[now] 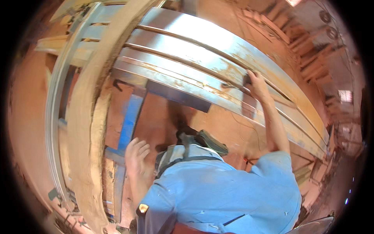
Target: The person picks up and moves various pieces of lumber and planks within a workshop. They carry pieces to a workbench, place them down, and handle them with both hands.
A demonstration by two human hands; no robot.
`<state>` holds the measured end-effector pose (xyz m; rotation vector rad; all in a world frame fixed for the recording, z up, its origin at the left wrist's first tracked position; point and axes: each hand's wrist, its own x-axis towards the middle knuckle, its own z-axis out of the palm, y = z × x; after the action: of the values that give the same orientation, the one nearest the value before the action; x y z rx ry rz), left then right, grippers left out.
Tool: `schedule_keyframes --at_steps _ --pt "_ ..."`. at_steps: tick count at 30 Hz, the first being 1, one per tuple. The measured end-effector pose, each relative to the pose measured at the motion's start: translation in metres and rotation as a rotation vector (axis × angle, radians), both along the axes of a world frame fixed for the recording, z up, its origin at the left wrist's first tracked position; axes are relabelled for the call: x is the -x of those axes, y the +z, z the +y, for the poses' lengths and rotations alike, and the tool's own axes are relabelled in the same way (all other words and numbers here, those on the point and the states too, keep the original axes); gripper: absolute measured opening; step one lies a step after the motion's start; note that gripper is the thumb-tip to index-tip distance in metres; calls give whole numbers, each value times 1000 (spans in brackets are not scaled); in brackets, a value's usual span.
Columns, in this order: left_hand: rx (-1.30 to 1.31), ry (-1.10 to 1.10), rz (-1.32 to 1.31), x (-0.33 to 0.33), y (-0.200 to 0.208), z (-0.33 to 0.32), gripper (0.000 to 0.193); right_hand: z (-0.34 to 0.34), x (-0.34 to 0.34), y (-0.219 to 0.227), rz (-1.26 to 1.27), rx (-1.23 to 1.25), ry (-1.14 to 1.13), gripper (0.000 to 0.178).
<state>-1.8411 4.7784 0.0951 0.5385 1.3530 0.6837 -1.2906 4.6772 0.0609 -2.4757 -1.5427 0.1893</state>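
Observation:
My right hand (256, 84) is out over a long metal machine table (183, 25) with slots along its length. Its fingers are closed round a small dark object (247, 80), mostly hidden by the hand, so its kind is unclear. Beside it on the tabletop lies a thin metal rod (236, 86) with a looped end. My left hand (137, 154) hangs low on the left, a little blurred, its fingers apart and nothing in them. It is near a blue metal frame (131, 117). A long, rough-edged wooden slab (85, 97) lies across the left end of the table.
A pale metal rail (56, 117) runs along the slab's far left side. Piles of timber offcuts (307, 54) lie at the back right. Reddish dust covers the floor (156, 113). A thin cable (243, 128) trails below the table edge.

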Motion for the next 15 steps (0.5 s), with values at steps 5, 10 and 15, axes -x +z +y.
schedule_keyframes --at_steps 5,10,15 --pt "-60 -472 -229 -89 23 41 45 26 43 56 239 -96 -66 61" --pt "-169 -748 -350 -133 52 57 52 75 199 107 693 -250 246 61" --pt "-75 -535 -376 -108 53 67 32 98 289 109 832 -353 493 47"
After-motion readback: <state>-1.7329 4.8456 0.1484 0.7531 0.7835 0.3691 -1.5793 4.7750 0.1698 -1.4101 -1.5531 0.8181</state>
